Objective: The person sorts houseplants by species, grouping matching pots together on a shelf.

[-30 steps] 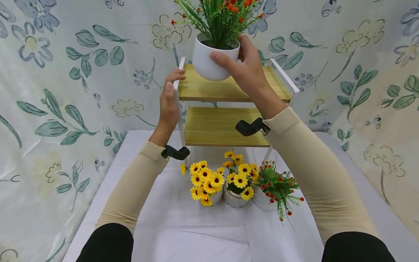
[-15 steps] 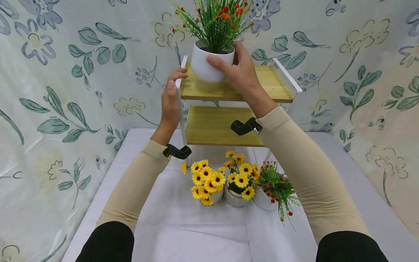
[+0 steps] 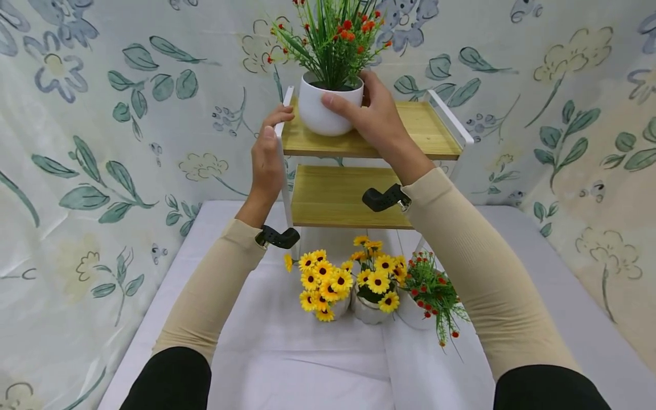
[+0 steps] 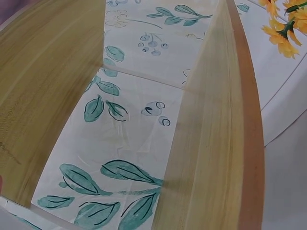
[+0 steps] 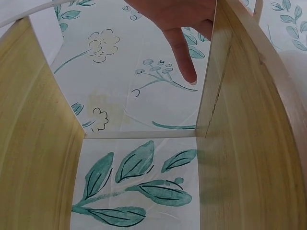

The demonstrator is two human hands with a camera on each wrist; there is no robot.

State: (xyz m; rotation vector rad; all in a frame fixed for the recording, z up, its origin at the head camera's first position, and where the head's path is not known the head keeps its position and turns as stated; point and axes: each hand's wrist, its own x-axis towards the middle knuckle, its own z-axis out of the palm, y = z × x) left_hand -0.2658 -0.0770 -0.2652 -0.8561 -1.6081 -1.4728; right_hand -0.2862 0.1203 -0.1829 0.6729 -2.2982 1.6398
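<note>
I watch three camera views of a person working with two bare hands at a rack (image 3: 288,196) with two wooden boards. The right hand (image 3: 376,117) grips a white pot (image 3: 316,118), which holds a plant (image 3: 330,60) with green blades and small orange-red flowers. Its thumb lies across the near face of the pot; other fingers pass behind the rim. The pot is upright, over the left part of the upper board (image 3: 415,122). From this angle I cannot tell whether its base touches the wood.

The left hand (image 3: 267,156) grips the left side of the rack, at the white rail (image 3: 288,97), with fingertips lapped over the inner edge. The lower board (image 3: 333,196) sits beneath the upper one.

In front of the rack, on the white tablecloth (image 3: 307,364), three potted plants form a row. The left and middle ones carry yellow flowers (image 3: 325,285); the right one carries red flowers (image 3: 435,290), leaning over its pot.

Both arms wear beige sleeves (image 3: 205,296) and black wrist mounts (image 3: 279,238). A floral cloth (image 3: 154,142) forms the backdrop. The right wrist view shows both boards and part of a hand with one finger extended; I cannot tell which hand.
</note>
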